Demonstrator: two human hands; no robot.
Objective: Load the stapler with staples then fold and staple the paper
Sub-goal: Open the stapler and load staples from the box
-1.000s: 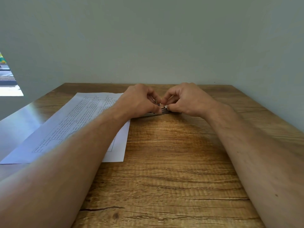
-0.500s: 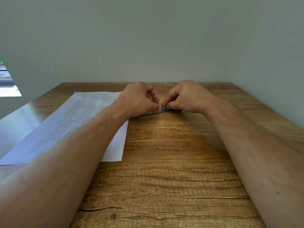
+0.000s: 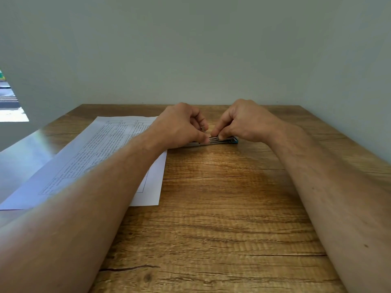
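Got both hands, left hand (image 3: 182, 125) and right hand (image 3: 243, 121), with fingers pinched on the opened stapler (image 3: 220, 141) on the bench (image 3: 211, 208), so a crooked staple strip could easily jam in the channel.

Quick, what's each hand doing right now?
Left hand: fingers curled, pinching the stapler lying on the table.
Right hand: fingers curled, pinching the stapler from the other side.

A printed white paper sheet (image 3: 110, 153) lies on the left part of the wooden table (image 3: 222, 208). Right of it, near the table's far edge, lies a flat metal stapler (image 3: 220, 141), between the left hand (image 3: 179, 125) and right hand (image 3: 245, 121).
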